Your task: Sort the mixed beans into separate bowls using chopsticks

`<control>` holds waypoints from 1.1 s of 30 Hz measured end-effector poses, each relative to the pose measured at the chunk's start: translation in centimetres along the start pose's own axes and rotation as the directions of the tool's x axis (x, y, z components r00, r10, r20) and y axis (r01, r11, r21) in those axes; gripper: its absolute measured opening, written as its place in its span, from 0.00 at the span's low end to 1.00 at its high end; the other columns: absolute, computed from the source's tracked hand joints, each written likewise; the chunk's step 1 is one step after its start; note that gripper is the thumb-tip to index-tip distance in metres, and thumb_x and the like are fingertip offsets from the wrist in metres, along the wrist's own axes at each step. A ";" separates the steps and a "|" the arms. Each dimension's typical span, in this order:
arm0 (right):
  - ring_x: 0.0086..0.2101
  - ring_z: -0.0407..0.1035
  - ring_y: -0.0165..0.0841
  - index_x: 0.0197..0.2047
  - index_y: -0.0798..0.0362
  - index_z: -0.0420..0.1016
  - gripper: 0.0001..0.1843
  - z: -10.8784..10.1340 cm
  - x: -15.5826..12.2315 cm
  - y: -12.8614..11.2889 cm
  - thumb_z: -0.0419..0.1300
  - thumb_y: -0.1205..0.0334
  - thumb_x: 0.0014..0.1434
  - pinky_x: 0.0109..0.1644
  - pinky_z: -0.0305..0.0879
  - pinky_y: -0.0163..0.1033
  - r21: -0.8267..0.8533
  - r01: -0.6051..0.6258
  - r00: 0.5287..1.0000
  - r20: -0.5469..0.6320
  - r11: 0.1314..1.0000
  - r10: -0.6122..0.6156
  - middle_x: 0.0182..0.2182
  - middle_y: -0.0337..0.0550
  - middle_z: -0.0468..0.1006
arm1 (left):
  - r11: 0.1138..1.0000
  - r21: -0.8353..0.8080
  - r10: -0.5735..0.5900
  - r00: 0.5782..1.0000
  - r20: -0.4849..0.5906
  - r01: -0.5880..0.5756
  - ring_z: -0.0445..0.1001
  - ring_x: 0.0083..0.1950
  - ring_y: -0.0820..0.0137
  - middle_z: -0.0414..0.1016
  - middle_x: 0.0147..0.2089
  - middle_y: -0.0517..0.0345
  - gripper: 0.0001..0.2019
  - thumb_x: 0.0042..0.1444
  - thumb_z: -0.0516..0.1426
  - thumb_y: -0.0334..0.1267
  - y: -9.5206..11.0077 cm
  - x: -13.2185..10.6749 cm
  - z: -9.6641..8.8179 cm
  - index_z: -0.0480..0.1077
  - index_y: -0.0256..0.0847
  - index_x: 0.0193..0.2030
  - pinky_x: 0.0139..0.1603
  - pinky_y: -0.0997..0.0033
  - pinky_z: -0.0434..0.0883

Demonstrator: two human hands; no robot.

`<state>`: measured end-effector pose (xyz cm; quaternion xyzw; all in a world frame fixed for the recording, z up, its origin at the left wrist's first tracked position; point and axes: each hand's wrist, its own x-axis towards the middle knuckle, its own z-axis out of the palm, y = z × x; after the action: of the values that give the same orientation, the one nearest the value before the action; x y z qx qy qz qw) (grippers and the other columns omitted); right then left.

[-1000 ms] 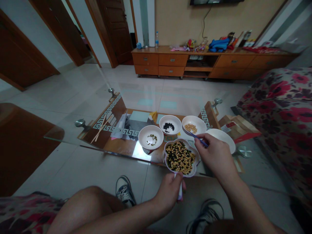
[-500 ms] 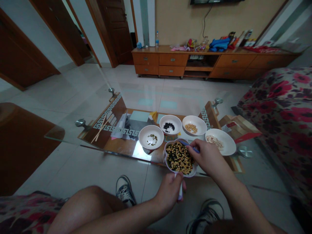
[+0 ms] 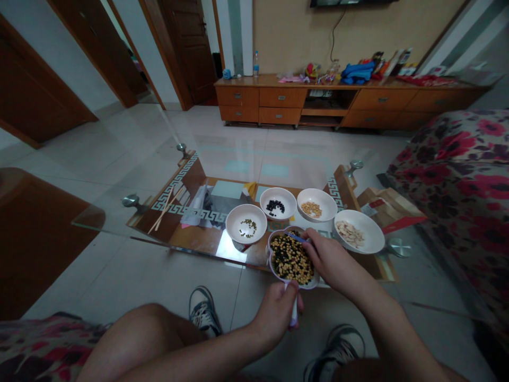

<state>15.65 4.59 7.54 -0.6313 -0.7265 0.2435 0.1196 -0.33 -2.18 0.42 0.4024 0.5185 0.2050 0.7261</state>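
My left hand (image 3: 276, 310) is wrapped round the pale lilac handle of a flower-shaped bowl (image 3: 271, 263), held at the near edge of the glass table. Mixed yellow, green and black beans (image 3: 292, 257) fill this bowl. Above its right side, my right hand (image 3: 328, 254) pinches slim blue tweezers (image 3: 295, 237), whose tips reach in among the beans; the fingers partly hide them. Beyond stand white bowls: one with green beans (image 3: 246, 209), one with black beans (image 3: 278, 192), one with yellow beans (image 3: 317, 192), and one at the right with pale flat pieces (image 3: 371, 233).
The glass table top (image 3: 119, 212) rests on metal knobs over a wooden shelf. Wooden chopsticks (image 3: 162, 212) show at its left. A brown paper bag (image 3: 385, 204) is at the right, beside a flowered sofa (image 3: 461, 175). A long wooden cabinet (image 3: 278, 98) lines the far wall.
My right hand has shifted left and slightly down over the flower-shaped bowl, with the tweezers moving left too. More of the pale pieces' bowl shows. My left hand stays still.
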 end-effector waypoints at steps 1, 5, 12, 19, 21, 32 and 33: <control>0.34 0.75 0.37 0.45 0.53 0.69 0.10 -0.1 -0.1 0.0 0.48 0.64 0.67 0.37 0.61 0.37 -0.001 -0.006 1.000 0.010 1.000 0.006 0.35 0.48 0.81 | 1.000 0.003 0.001 1.000 0.003 -0.001 0.60 0.16 0.73 0.58 0.14 0.64 0.33 0.52 0.44 0.74 0.0 0.0 0.0 0.64 0.42 0.23 0.20 0.73 0.57; 0.30 0.73 0.35 0.39 0.52 0.71 0.09 -0.6 -0.2 -0.3 0.51 0.62 0.65 0.33 0.59 0.36 -0.009 -0.037 0.998 0.046 0.999 0.037 0.31 0.44 0.80 | 1.000 0.006 0.012 1.000 0.007 -0.012 0.61 0.16 0.73 0.59 0.14 0.63 0.34 0.53 0.43 0.73 -0.1 0.1 0.0 0.65 0.42 0.24 0.20 0.73 0.57; 0.28 0.69 0.33 0.33 0.52 0.71 0.08 -0.1 -0.3 -0.1 0.55 0.60 0.63 0.31 0.57 0.36 0.055 -0.018 0.992 0.124 0.998 0.011 0.29 0.45 0.79 | 1.000 0.004 0.011 1.000 -0.002 -0.011 0.61 0.17 0.73 0.59 0.14 0.63 0.34 0.52 0.44 0.74 0.0 -0.1 0.0 0.65 0.42 0.24 0.20 0.73 0.57; 0.27 0.68 0.32 0.32 0.53 0.71 0.05 -0.2 -0.4 -0.2 0.57 0.64 0.61 0.31 0.55 0.35 0.033 0.014 0.990 0.142 0.999 -0.018 0.28 0.43 0.78 | 1.000 0.008 0.012 1.000 0.002 -0.012 0.61 0.17 0.73 0.59 0.14 0.63 0.34 0.52 0.43 0.74 -0.2 -0.1 0.0 0.65 0.42 0.24 0.20 0.73 0.57; 0.27 0.68 0.32 0.33 0.53 0.72 0.05 -0.3 -0.3 -0.3 0.57 0.64 0.60 0.31 0.55 0.35 0.032 0.007 0.990 0.144 0.999 -0.012 0.28 0.43 0.78 | 1.000 0.005 0.012 1.000 0.002 -0.012 0.61 0.17 0.73 0.59 0.14 0.63 0.34 0.52 0.43 0.74 -0.2 -0.1 0.0 0.65 0.42 0.25 0.20 0.73 0.57; 0.29 0.70 0.33 0.34 0.53 0.73 0.06 0.1 -0.1 0.0 0.57 0.63 0.61 0.33 0.57 0.36 0.037 0.021 0.989 0.146 0.999 -0.026 0.30 0.44 0.79 | 1.000 0.001 0.007 1.000 0.002 -0.007 0.60 0.16 0.73 0.59 0.14 0.63 0.35 0.51 0.43 0.75 -0.1 0.0 0.0 0.65 0.42 0.24 0.21 0.73 0.57; 0.29 0.70 0.33 0.34 0.53 0.73 0.06 0.1 0.0 0.0 0.57 0.63 0.61 0.33 0.57 0.36 0.036 0.020 0.988 0.150 0.999 -0.025 0.30 0.44 0.79 | 1.000 0.002 0.006 1.000 -0.001 -0.006 0.61 0.17 0.73 0.59 0.14 0.63 0.35 0.51 0.43 0.75 -0.1 0.0 0.0 0.65 0.42 0.24 0.21 0.73 0.57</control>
<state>15.60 4.54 7.44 -0.6007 -0.7363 0.3015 0.0782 -0.37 -2.25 0.36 0.4047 0.5177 0.2070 0.7248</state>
